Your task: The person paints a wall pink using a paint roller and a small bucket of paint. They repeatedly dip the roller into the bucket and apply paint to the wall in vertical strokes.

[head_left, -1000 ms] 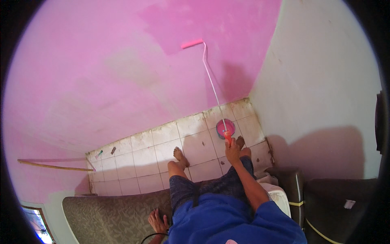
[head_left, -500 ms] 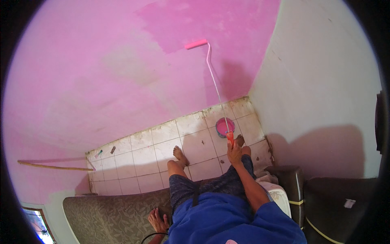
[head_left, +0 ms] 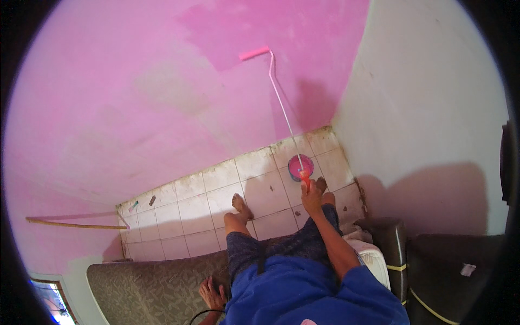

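Note:
My right hand [head_left: 311, 198] grips the orange handle of a long-framed paint roller [head_left: 281, 102]. The pink roller sleeve [head_left: 254, 53] lies against the wall [head_left: 162, 116], at the lower edge of a patch of deeper pink. Below the rod, on the floor, a round tub of pink paint [head_left: 306, 161] stands near my right foot, partly hidden by the handle. My left hand [head_left: 212, 294] rests with fingers spread on a brown patterned sofa [head_left: 141, 287] and holds nothing.
A pale bare wall [head_left: 428, 92] meets the pink one at right. Dark brown furniture [head_left: 449, 276] with yellowish straps stands at lower right. A wooden stick [head_left: 76, 223] leans at left. Small bits lie on the tiled floor [head_left: 195, 214], including a brown piece [head_left: 152, 201].
The roller sleeve has shifted slightly up and left along the wall, and my right hand has risen a little with the handle. My left hand stays on the sofa.

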A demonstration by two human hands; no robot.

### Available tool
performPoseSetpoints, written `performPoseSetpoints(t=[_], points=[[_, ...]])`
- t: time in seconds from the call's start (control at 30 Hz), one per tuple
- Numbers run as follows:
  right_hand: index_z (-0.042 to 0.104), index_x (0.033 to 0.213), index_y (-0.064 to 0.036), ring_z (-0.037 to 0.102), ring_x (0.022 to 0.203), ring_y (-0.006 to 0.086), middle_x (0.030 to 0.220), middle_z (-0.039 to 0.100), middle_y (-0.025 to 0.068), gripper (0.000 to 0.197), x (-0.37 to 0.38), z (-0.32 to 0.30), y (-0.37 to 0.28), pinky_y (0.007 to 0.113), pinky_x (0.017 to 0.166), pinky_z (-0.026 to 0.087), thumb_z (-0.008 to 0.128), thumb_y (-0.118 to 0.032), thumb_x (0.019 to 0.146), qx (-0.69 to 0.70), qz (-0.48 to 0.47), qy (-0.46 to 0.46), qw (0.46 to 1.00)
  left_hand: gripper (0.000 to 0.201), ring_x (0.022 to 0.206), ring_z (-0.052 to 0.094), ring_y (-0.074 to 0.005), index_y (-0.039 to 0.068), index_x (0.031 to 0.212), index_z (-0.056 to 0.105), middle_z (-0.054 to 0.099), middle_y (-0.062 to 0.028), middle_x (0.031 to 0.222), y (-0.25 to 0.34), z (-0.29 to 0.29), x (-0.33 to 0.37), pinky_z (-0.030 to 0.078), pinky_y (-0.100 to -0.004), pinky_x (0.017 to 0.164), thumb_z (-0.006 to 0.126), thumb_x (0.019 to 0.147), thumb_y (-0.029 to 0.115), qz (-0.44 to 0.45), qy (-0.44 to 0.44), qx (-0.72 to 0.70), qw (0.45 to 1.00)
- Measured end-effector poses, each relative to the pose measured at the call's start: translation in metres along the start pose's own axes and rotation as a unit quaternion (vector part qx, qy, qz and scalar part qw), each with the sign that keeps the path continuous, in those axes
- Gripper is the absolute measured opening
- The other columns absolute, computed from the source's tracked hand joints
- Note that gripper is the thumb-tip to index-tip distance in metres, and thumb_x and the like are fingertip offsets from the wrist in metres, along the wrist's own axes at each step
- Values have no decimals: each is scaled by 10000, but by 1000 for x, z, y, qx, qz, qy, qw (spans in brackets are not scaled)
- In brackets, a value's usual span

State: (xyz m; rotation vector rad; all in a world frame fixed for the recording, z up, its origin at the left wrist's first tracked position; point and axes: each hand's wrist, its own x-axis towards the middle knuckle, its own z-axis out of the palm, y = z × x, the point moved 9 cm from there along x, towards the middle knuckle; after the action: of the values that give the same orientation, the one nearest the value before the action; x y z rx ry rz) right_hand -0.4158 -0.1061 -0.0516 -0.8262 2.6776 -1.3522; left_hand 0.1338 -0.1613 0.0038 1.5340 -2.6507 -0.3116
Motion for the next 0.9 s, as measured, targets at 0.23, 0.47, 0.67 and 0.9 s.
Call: performPoseSetpoints(t=[0.23, 0.47, 0.67, 0.9], points=[[504, 1021, -35, 612, 707, 451, 735, 617, 259, 341, -6, 21, 15, 538, 617, 469, 502, -359, 914, -33, 42, -28, 998, 522, 1103, 431, -385, 15, 1244, 446, 469, -206, 1167, 4, -2, 4, 298, -518, 947, 492, 860, 366, 6, 7, -4, 1000], [496, 958, 5, 589, 701, 481, 706, 588, 288, 365, -2, 10, 0, 542, 595, 451, 495, -358, 919, 20, 18, -34, 999, 512, 1097, 433, -384, 19, 1242, 444, 472, -202, 1161, 5, -2, 3, 298, -522, 944, 463, 883, 384, 13, 12, 4, 1000], [489, 942, 13, 574, 717, 485, 733, 586, 282, 375, 30, -11, -61, 542, 614, 437, 483, -362, 929, 30, -8, -5, 1000, 516, 1096, 437, -378, 22, 1244, 451, 477, -198, 1154, -1, 2, -3, 296, -525, 941, 467, 883, 391, 13, 21, 22, 999], [517, 1014, 10, 539, 801, 452, 807, 577, 250, 321, 66, -19, -100, 512, 720, 418, 497, -299, 930, 52, 2, -28, 998, 522, 1097, 435, -381, 19, 1237, 451, 477, -199, 1150, -1, 2, -1, 305, -517, 928, 490, 865, 383, 11, 19, 11, 1000]])
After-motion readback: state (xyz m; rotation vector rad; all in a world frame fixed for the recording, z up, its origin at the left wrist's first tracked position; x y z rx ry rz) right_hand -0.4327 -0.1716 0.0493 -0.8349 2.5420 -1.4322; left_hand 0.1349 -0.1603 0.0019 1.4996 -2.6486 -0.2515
